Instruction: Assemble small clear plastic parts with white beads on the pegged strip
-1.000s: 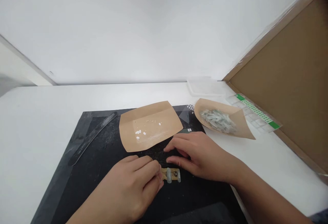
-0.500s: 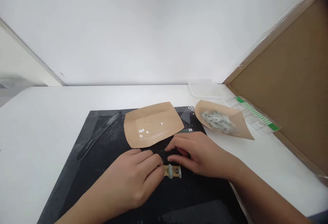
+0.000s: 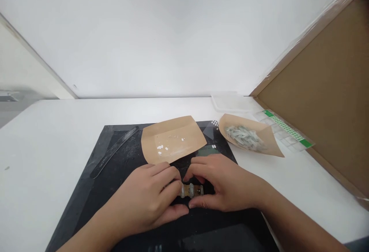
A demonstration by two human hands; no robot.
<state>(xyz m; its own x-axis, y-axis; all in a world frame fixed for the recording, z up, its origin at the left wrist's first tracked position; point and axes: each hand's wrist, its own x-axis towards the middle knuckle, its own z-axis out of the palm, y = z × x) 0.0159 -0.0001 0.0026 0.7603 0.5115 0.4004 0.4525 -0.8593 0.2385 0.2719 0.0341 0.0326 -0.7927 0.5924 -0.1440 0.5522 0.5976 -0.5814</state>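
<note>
A short tan strip lies low over the black mat, with pale translucent nail tips standing across it. My left hand bends its fingers over the strip's left end and hides that part; its thumb stretches out below. My right hand is at the strip's right end, index fingertip above and thumb below, with a gap between them. Beyond my hands rests a brown paper tray holding several small white pieces. Two small white ovals sit just beyond my right hand.
The black mat covers much of the white table. A dark nail file lies left. At right, a second paper tray holds a pile of clear nail tips, beside a green-labelled plastic case. A cardboard panel stands at far right.
My left thumb has come away from the fingers and now reaches out below the strip. My right thumb has moved down, so the right fingers now straddle the strip's right part.
</note>
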